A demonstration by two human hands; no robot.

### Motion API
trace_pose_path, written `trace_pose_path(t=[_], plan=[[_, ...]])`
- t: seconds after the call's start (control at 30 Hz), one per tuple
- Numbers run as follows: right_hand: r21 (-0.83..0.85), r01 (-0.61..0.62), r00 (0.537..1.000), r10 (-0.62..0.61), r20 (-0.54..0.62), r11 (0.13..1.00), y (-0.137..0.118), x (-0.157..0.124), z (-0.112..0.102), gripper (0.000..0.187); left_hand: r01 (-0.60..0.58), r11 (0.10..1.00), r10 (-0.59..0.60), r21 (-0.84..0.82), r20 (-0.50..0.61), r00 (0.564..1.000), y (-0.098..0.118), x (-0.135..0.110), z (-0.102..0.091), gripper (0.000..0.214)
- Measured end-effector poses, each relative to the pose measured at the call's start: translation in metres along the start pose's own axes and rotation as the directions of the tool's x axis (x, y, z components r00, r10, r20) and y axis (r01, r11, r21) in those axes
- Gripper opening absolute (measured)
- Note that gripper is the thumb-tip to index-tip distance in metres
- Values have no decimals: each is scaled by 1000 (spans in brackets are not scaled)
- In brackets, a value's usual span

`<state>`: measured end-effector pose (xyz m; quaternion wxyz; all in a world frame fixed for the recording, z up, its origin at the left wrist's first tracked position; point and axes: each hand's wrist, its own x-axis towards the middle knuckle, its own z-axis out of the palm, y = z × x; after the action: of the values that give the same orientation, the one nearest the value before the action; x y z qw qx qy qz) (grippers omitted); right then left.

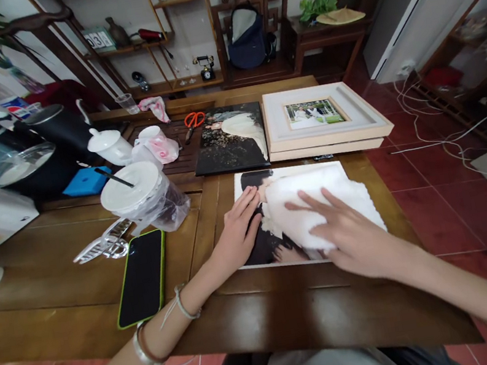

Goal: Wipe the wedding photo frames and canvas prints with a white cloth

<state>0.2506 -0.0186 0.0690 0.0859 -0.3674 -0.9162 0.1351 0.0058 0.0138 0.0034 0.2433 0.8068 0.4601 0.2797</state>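
A photo panel (254,254) with a white edge lies flat on the wooden table in front of me. My left hand (240,223) rests on its left side, fingers stretched out and pointing to the upper right. A white cloth or tissue (341,185) covers much of the panel's right half. On top of that cloth lies my right hand (335,226), its fingers spread and pressing it flat. The cloth hides part of the picture. Just behind are a dark photo panel (219,146) and a pale framed photo (313,113) stacked on another frame.
Orange-handled scissors (193,123) lie beside the dark panel. To the left stand a lidded drink cup (132,188) in plastic, a phone (142,277), a white teapot (110,145) and a blue box (86,181). The table's edge (451,309) drops off at the right.
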Motion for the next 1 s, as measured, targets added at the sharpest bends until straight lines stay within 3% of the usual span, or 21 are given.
trace_pose_path(t=[0.13,0.27,0.37,0.53,0.73,0.87,1.0], plan=[[-64,2,999,-5,-46,998,30,32,-5,28,0,1000,0,-9,-10,1000,-1,0,1,45],[-98,6,993,-17,-115,995,40,43,-2,31,-17,1000,17,-20,-29,999,-2,0,1,45],[-88,-13,996,5,-85,996,29,35,2,33,-21,999,20,-35,-48,999,-3,0,2,45],[-45,0,1000,0,-7,999,-16,-2,13,31,-16,999,13,-47,-57,998,-2,0,2,44],[-13,36,996,-37,-81,999,-66,-47,34,18,-26,999,24,-30,-58,998,-4,0,3,44],[16,59,992,-57,-114,998,-71,-55,34,20,-24,999,23,-24,-44,999,-3,0,2,44],[80,46,999,-45,-16,996,-52,-43,19,24,-25,999,24,-23,-37,999,-3,0,2,45]])
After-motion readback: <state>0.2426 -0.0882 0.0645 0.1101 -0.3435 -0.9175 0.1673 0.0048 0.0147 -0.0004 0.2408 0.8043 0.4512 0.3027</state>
